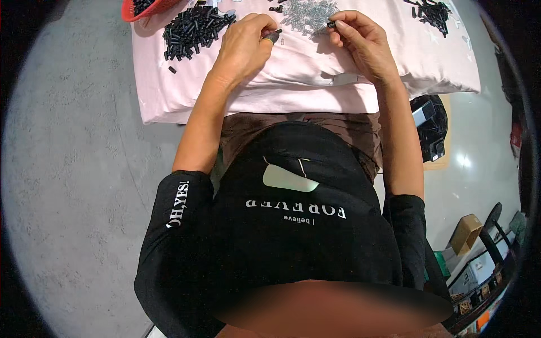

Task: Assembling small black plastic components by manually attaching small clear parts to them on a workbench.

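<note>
Over the pink cloth (315, 70), my left hand (242, 48) is closed, with a small black piece (278, 31) at its fingertips. A dark covering with a yellowish edge (270, 38) shows on one of its fingers. To the right, my right hand (369, 45) pinches another small black part (331, 24) between thumb and forefinger. Between the hands, toward the far edge, lies a heap of small silvery pieces (307, 17), too fine to name. A pile of short black tube-shaped parts (194, 32) spreads left of my left hand.
A red basket (128, 12) with black parts stands at the far left. One loose black part (172, 70) lies near the pile. Another group of black parts (434, 17) is at the far right. Below the cloth's right side is a black bag-like bundle (431, 132); a cardboard box (465, 234) stands lower right.
</note>
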Motion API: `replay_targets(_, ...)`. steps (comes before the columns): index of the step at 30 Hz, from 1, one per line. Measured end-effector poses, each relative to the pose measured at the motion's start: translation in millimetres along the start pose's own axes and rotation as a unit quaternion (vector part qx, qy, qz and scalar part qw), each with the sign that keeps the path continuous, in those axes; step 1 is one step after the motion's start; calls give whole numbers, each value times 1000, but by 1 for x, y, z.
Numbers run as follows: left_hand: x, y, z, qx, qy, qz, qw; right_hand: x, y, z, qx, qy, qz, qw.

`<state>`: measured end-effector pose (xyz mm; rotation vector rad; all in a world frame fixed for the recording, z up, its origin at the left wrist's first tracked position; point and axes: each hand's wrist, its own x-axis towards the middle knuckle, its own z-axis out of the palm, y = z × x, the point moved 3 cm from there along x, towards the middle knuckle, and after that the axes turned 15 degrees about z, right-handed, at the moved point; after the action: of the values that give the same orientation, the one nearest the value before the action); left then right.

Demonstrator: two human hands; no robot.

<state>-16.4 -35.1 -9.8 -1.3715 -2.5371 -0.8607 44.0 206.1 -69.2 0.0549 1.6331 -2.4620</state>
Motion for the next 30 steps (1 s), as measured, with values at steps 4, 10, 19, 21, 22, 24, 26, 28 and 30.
replay_targets(4, -2, 17, -1, -38, 14, 9, 999, 0, -1, 1, -4, -5, 1, 1000)
replay_targets(10, -4, 14, 3, -8, -25, 39, 999, -3, -2, 6, -19, 10, 11, 1000)
replay_targets(19, 12, 37, 3, -98, 65, 29, 993, 0, -1, 2, -16, 1, 15, 1000)
replay_targets(21, 18, 44, 10, -172, 150, 49, 972, 0, 0, 3, -13, -1, 14, 1000)
replay_targets(22, 23, 51, 11, -172, 150, 49, 972, -1, 0, 2, -10, -1, 14, 1000)
replay_targets(24, 30, 61, 11, -210, 142, -26, 967, 0, 0, 3, -7, -3, 16, 1000)
replay_targets(26, 33, 62, 11, -166, 124, -12, 978, -1, -1, 3, -3, -6, 18, 1000)
replay_targets(28, 35, 66, 11, -162, 119, -7, 980, -1, 0, 4, -17, -5, 27, 999)
replay_targets(30, 31, 46, 26, -124, 176, 112, 970, -1, -1, 4, -11, -16, 23, 1000)
